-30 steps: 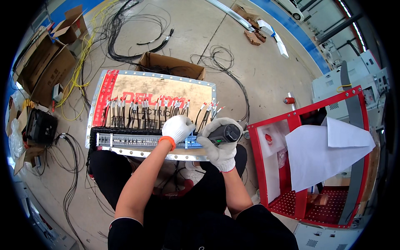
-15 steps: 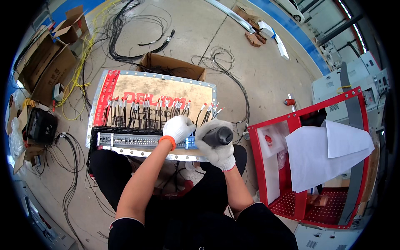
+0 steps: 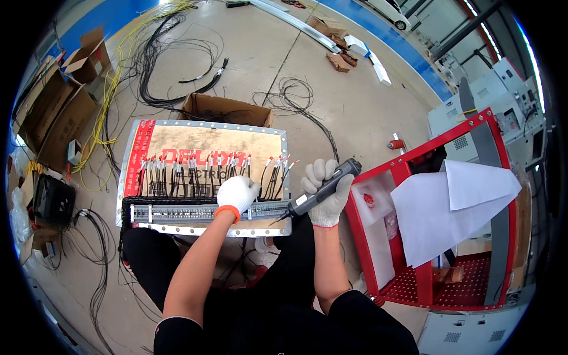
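The right hand (image 3: 331, 206), in a knitted white glove, grips a grey, cylindrical power screwdriver (image 3: 310, 200), its thin bit angled down beside the strip's right end. The gloved left hand (image 3: 238, 194) curls over the segmented terminal strip (image 3: 186, 213); whether it pinches anything is hidden. Behind, black wires (image 3: 177, 171) stand along the metal-edged plywood case (image 3: 207, 136).
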The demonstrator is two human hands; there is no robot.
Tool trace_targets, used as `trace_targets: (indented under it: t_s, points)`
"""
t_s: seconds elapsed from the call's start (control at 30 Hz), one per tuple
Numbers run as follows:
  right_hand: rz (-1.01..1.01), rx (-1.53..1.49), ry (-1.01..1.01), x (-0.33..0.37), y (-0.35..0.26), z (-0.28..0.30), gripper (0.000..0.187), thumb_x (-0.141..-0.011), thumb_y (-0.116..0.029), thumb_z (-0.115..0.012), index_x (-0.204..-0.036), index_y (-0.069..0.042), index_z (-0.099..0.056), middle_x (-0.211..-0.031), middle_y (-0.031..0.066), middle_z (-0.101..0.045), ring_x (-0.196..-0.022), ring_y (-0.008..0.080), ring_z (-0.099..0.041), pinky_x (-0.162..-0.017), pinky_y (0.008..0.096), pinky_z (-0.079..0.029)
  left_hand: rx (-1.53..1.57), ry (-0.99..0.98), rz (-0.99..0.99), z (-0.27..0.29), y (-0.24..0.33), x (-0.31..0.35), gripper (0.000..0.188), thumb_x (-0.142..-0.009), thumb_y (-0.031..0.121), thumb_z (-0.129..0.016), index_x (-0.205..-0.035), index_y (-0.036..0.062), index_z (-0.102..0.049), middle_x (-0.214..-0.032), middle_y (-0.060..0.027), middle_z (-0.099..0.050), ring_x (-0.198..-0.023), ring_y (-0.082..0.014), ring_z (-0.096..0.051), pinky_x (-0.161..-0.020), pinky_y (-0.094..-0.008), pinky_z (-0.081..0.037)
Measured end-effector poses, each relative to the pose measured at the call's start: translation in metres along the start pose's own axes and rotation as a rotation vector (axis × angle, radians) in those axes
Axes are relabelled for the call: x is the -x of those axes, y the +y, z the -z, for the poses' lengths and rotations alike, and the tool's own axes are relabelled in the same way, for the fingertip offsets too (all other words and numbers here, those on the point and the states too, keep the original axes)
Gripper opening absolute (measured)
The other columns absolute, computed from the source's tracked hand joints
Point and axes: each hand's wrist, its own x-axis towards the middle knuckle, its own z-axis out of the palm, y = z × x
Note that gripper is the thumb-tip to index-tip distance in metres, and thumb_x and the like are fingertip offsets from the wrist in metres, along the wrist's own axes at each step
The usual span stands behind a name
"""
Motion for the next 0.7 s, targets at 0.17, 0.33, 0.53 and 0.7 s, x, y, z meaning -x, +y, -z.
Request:
trace_targets:
  t_s: [0.17, 0.33, 0.53, 0.7]
  points:
    - [0.094, 0.282, 0.144, 0.011, -0.002, -0.01, 0.037, -0.093, -0.04, -0.068, -0.092, -0.009, -0.048, -0.083, 0.0051, -0.05, -0.072, 0.014, -0.047, -0.061, 0.0272, -0.04, -0.036, -0.135, 0.053, -0.001, -0.004, -0.011, 0.041, -0.087, 0.044, -0.058, -0.089, 0.0084, -0.077, -0.084, -0.0192, -0.071, -0.081, -0.0361, -0.07, -0.079, -0.0452, -0.054]
    - [0.128, 0.782, 0.515, 0.017, -0.01, -0.035, 0.016, -0.094, -0.017, -0.062, -0.091, -0.006, -0.051, -0.075, 0.0078, -0.059, -0.064, 0.0146, -0.056, -0.06, 0.03, -0.046, -0.004, -0.185, 0.057, 0.008, -0.001, -0.007, 0.045, -0.089, 0.047, -0.059, -0.096, 0.0069, -0.078, -0.09, -0.0191, -0.073, -0.088, -0.0334, -0.071, -0.082, -0.0414, -0.054]
    - [0.025, 0.396, 0.583, 0.013, -0.021, -0.021, 0.018, -0.093, -0.009, -0.057, -0.109, -0.005, -0.049, -0.08, 0.0074, -0.057, -0.071, 0.0163, -0.058, -0.067, 0.0335, -0.05, 0.254, -0.125, 0.024, 0.017, -0.006, 0.0, 0.041, -0.098, 0.038, -0.052, -0.105, 0.0018, -0.069, -0.079, -0.0141, -0.071, -0.078, -0.0224, -0.071, -0.073, -0.0365, -0.054]
    - [0.0, 0.2, 0.531, 0.012, -0.02, 0.002, 0.035, -0.094, -0.003, -0.053, -0.127, -0.006, -0.042, -0.097, 0.0113, -0.06, -0.086, 0.0191, -0.061, -0.077, 0.038, -0.053, 0.384, -0.095, -0.123, 0.025, -0.01, 0.006, 0.027, -0.097, 0.021, -0.058, -0.114, 0.0023, -0.067, -0.095, -0.0147, -0.073, -0.085, -0.0215, -0.072, -0.079, -0.0326, -0.055]
